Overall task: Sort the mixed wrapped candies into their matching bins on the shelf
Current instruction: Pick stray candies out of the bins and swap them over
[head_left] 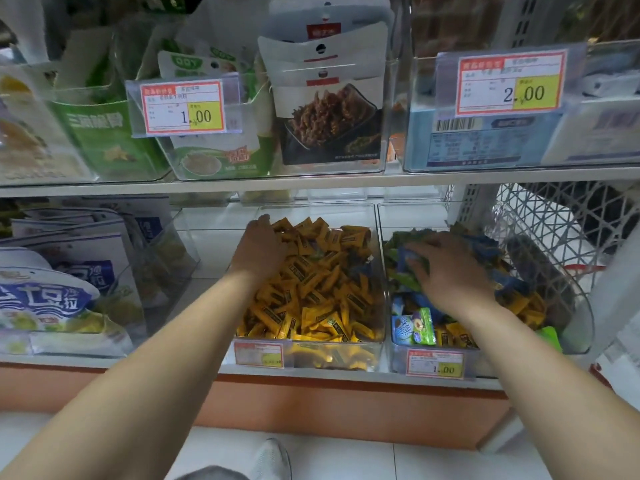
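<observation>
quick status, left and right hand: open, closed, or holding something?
Left hand: in the yellow candy bin, grip hidden; cannot tell.
Right hand: open, fingers spread on the mixed candies.

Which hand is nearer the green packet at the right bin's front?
Right. The right hand lies just behind the green packet; the left hand is farther left, on the yellow candies.
</observation>
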`<state>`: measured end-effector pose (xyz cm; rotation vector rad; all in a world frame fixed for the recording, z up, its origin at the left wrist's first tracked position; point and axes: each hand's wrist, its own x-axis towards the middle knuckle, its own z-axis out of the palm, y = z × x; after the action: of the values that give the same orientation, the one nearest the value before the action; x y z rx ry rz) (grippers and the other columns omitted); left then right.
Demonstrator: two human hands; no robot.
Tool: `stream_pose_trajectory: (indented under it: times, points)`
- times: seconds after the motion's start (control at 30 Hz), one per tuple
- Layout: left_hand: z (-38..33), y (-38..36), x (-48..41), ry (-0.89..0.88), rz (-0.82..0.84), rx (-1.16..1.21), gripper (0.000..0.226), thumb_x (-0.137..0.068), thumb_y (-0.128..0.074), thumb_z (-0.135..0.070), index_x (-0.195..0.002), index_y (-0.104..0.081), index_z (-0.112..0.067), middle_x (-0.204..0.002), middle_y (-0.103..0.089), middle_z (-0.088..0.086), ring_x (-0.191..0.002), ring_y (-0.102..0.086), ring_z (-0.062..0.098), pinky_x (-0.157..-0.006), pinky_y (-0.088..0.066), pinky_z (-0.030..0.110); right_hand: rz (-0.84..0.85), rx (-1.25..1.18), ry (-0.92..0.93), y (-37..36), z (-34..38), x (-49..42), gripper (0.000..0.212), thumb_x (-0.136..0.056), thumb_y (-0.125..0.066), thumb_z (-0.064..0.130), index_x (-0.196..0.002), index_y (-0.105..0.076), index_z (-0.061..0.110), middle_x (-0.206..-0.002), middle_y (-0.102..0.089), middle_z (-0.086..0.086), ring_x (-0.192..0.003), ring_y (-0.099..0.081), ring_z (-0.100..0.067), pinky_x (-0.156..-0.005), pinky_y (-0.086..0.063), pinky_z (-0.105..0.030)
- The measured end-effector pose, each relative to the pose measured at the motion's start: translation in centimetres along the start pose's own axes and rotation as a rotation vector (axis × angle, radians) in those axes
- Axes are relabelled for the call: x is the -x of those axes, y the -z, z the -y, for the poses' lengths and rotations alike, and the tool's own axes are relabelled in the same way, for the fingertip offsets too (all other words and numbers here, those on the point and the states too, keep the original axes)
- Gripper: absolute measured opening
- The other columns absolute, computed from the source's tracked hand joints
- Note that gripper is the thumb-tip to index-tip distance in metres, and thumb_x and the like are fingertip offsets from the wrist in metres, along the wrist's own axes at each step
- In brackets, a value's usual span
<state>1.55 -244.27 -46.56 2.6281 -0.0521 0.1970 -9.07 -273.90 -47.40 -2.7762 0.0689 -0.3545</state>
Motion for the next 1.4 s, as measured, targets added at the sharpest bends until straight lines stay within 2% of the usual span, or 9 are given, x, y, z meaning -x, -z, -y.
stream_pose_trajectory:
  times: [0.1, 0.3, 0.57, 0.67, 0.73, 0.83, 1.07, 1.23, 1.4]
  points:
    - [-0.3, -1.2, -1.5, 0.079, -0.004, 0.115, 0.071, -0.093, -0.058, -0.018, -0.152, -0.022, -0.002, -0.151, -0.037, 0.02, -0.139, -0.037, 0.033, -0.104, -0.036, 0.036, 0.017, -0.061, -0.018, -0.3, -0.5, -0.2, 0.04, -0.103, -0.04, 0.044, -0.139, -0.054, 0.033, -0.136, -0.046, -0.002, -0.122, -0.049, -0.027, -0.086, -0.05, -0.042]
    - [-0.2, -2.6, -3.4, 0.213, 0.031, 0.232, 0.057, -0.093, -0.059, -0.032, -0.138, -0.039, -0.004, -0.126, -0.055, 0.018, -0.119, -0.052, 0.036, -0.081, -0.042, 0.038, 0.016, -0.049, -0.013, -0.8, -1.1, -0.3, 0.041, -0.102, -0.04, 0.046, -0.139, -0.052, 0.037, -0.137, -0.044, 0.002, -0.124, -0.046, -0.024, -0.084, -0.047, -0.039]
    - [0.7, -3.0, -3.1, 0.097, 0.071, 0.358, 0.061, -0.087, -0.072, -0.031, -0.14, -0.048, -0.012, -0.134, -0.055, 0.009, -0.112, -0.056, 0.023, -0.094, -0.048, 0.038, 0.016, -0.057, -0.001, -1.1, -1.4, -0.4, 0.042, -0.102, -0.037, 0.047, -0.14, -0.051, 0.036, -0.137, -0.043, 0.002, -0.123, -0.048, -0.024, -0.084, -0.047, -0.037]
    - [0.6, -2.5, -2.6, 0.023, 0.074, 0.438, 0.039, -0.095, -0.062, -0.033, -0.13, -0.06, -0.016, -0.129, -0.059, 0.009, -0.117, -0.058, 0.026, -0.101, -0.048, 0.044, 0.017, -0.033, 0.003, -1.2, -1.2, -0.5, 0.041, -0.102, -0.036, 0.048, -0.138, -0.051, 0.038, -0.133, -0.043, 0.002, -0.122, -0.048, -0.024, -0.086, -0.049, -0.039]
    - [0.2, -2.3, -2.1, -0.023, 0.059, 0.467, 0.02, -0.098, -0.058, -0.025, -0.111, -0.07, -0.017, -0.113, -0.066, 0.008, -0.104, -0.063, 0.022, -0.088, -0.052, 0.033, 0.023, -0.019, 0.005, -1.3, -1.0, -0.6, 0.04, -0.101, -0.036, 0.048, -0.137, -0.051, 0.038, -0.133, -0.043, 0.002, -0.122, -0.047, -0.025, -0.085, -0.048, -0.039]
    - [-0.1, -1.8, -1.3, -0.04, 0.174, 0.385, 0.021, -0.093, -0.065, -0.031, -0.113, -0.064, -0.024, -0.102, -0.059, -0.009, -0.089, -0.055, 0.004, -0.067, -0.041, 0.019, 0.032, -0.014, 0.002, -1.3, -0.8, -0.6, 0.04, -0.101, -0.037, 0.048, -0.137, -0.051, 0.037, -0.132, -0.043, 0.001, -0.123, -0.046, -0.025, -0.086, -0.047, -0.039]
    - [-0.9, -0.8, 1.3, -0.288, 0.196, 0.201, 0.026, -0.08, -0.079, -0.027, -0.096, -0.06, -0.036, -0.095, -0.058, -0.024, -0.087, -0.052, -0.009, -0.067, -0.037, 0.013, 0.035, -0.013, -0.002, -1.0, -0.5, -0.4, 0.04, -0.102, -0.039, 0.045, -0.139, -0.051, 0.035, -0.136, -0.043, 0.0, -0.127, -0.044, -0.026, -0.089, -0.047, -0.04]
    - [-1.5, 0.4, 2.3, -0.272, 0.088, 0.368, 0.016, -0.09, -0.069, -0.014, -0.095, -0.067, -0.029, -0.098, -0.066, -0.017, -0.094, -0.057, -0.006, -0.076, -0.039, 0.008, 0.065, 0.014, -0.009, -0.4, -0.3, -0.3, 0.042, -0.102, -0.04, 0.043, -0.141, -0.05, 0.032, -0.141, -0.046, -0.003, -0.13, -0.042, -0.029, -0.099, -0.044, -0.043]
    - [-3.2, 1.8, 3.3, -0.227, -0.001, 0.473, 0.016, -0.093, -0.064, -0.012, -0.107, -0.069, -0.02, -0.102, -0.066, -0.012, -0.097, -0.06, 0.005, -0.085, -0.049, 0.023, -0.167, 0.034, 0.052, 1.4, 1.8, 0.1, 0.044, -0.097, -0.049, 0.037, -0.138, -0.055, 0.027, -0.138, -0.053, -0.003, -0.128, -0.042, -0.032, -0.104, -0.036, -0.047]
